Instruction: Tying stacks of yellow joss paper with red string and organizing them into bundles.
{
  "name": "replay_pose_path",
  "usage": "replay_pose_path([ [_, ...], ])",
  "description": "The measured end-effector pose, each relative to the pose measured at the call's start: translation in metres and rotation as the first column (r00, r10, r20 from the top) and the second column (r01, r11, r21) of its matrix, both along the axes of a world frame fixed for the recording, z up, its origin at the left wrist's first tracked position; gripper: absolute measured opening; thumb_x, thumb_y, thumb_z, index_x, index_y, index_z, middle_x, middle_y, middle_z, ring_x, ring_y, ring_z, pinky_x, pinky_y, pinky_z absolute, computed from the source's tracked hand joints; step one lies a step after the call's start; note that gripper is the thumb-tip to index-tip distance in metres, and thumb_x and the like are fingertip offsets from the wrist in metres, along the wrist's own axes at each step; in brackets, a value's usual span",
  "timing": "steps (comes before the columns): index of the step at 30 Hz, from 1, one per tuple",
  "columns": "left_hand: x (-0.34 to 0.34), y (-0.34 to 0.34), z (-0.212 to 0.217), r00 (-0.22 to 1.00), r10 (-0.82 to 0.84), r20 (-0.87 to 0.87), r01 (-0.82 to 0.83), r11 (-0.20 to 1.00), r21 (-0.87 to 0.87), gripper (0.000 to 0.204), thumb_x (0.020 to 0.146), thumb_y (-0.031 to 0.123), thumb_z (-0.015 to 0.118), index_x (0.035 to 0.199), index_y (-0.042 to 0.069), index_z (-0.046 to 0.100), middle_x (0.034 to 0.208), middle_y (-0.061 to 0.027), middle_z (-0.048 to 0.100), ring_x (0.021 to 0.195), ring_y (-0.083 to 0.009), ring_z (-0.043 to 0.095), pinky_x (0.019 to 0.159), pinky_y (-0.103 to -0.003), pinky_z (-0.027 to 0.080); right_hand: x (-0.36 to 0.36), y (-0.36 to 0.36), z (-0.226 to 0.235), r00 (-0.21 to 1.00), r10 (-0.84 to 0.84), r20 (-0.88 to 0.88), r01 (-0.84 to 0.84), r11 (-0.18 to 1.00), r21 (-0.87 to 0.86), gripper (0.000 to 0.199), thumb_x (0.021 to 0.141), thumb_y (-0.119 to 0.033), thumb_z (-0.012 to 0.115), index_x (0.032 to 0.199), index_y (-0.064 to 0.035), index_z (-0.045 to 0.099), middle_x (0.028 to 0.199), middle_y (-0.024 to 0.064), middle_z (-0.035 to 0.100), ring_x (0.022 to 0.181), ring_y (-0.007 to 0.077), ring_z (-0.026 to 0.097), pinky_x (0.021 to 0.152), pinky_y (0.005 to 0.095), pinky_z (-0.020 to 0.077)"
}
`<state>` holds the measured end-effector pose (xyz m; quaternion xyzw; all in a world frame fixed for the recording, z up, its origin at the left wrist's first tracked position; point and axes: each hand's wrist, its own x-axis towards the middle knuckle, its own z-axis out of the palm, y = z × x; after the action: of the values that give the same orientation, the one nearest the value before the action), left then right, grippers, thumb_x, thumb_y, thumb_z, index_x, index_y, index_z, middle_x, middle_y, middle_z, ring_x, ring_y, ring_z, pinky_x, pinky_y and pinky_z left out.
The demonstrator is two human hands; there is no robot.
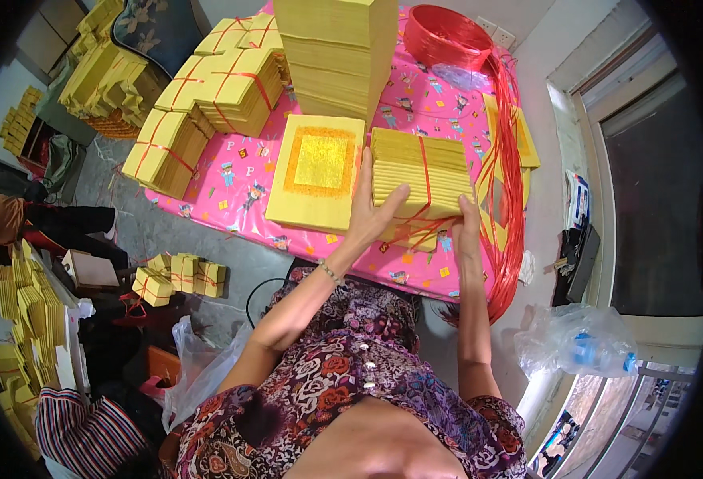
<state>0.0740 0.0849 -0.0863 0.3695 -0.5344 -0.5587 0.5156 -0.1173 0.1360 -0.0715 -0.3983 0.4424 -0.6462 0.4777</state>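
Note:
A block of folded yellow paper [435, 188] lies in front of me, with thin red ribbon round it. My left hand [370, 209] presses along its left side, thumb on the near face. At the near right corner my right hand [467, 227] grips it, the fingertips partly hidden. Red ribbon [425, 226] runs across the near lower edge between my hands. Beneath that edge a little more yellow paper [418, 239] shows. Just left of my left hand lies a flat stack of yellow sheets [288, 195], its top bearing an orange-bordered gold square [322, 160].
A tall yellow paper stack [331, 64] rises behind. Tied bundles [236, 92] stand at the table's left. A red ribbon coil [447, 36] and long hanging strands [511, 231] lie right, near a window [655, 191]. On the left, a person in a striped sleeve [88, 427] sits by folded paper.

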Motion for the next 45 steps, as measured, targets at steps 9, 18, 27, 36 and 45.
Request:
replay_pose_path([
  [9,0.013,0.002,0.016,0.996,-0.069,0.063,0.071,0.997,-0.028,0.094,0.091,0.025,0.07,0.155,-0.004,0.008,0.158,-0.0237,0.023,0.144,-0.0274,0.031,0.116,-0.035,0.027,-0.007,0.004,-0.005,0.994,0.019,-0.111,-0.013,0.999,0.048,0.069,0.095,-0.024,0.048,0.154,0.0003,0.024,0.15,0.0153,0.039,0.138,0.0236,0.038,0.115,0.0358,0.028],
  [18,0.01,-0.066,0.039,0.996,-0.055,-0.072,0.073,0.958,0.277,0.104,0.089,0.046,0.069,0.155,-0.006,0.006,0.157,-0.0241,0.023,0.143,-0.0278,0.031,0.115,-0.034,0.029,-0.025,-0.066,0.051,0.957,-0.036,-0.289,0.126,0.946,0.298,0.071,0.103,-0.044,0.046,0.154,-0.0003,0.024,0.158,0.0184,0.028,0.147,0.0246,0.026,0.119,0.0345,0.0222],
  [27,0.0,-0.073,0.035,0.988,-0.156,-0.018,0.154,0.94,0.305,0.057,0.101,0.032,0.057,0.147,0.006,0.035,0.12,-0.0122,0.06,0.109,-0.0179,0.058,0.09,-0.032,0.05,-0.034,-0.089,0.014,0.931,0.058,-0.361,0.008,0.984,0.18,0.041,0.106,-0.033,0.041,0.117,-0.0017,0.066,0.111,0.0068,0.066,0.103,0.0159,0.059,0.096,0.0312,0.0428],
  [36,0.0,-0.072,0.036,0.981,-0.17,-0.097,0.192,0.928,0.318,0.032,0.102,0.027,0.056,0.127,0.007,0.05,0.111,-0.0079,0.062,0.103,-0.0144,0.057,0.088,-0.03,0.047,-0.047,-0.102,-0.001,0.948,0.051,-0.315,0.007,0.983,0.182,0.037,0.104,-0.028,0.042,0.115,-0.0021,0.066,0.115,0.0058,0.063,0.109,0.0146,0.055,0.099,0.0289,0.0388],
  [45,0.015,-0.056,0.028,0.986,-0.109,-0.127,0.143,0.943,0.301,0.076,0.101,0.042,0.053,0.153,-0.002,0.019,0.154,-0.0204,0.03,0.142,-0.0242,0.03,0.115,-0.034,0.027,-0.022,-0.06,0.018,0.986,-0.023,-0.162,0.051,0.985,0.167,0.057,0.106,-0.04,0.038,0.151,-0.0048,0.035,0.149,0.0092,0.043,0.136,0.0195,0.041,0.114,0.034,0.0293],
])
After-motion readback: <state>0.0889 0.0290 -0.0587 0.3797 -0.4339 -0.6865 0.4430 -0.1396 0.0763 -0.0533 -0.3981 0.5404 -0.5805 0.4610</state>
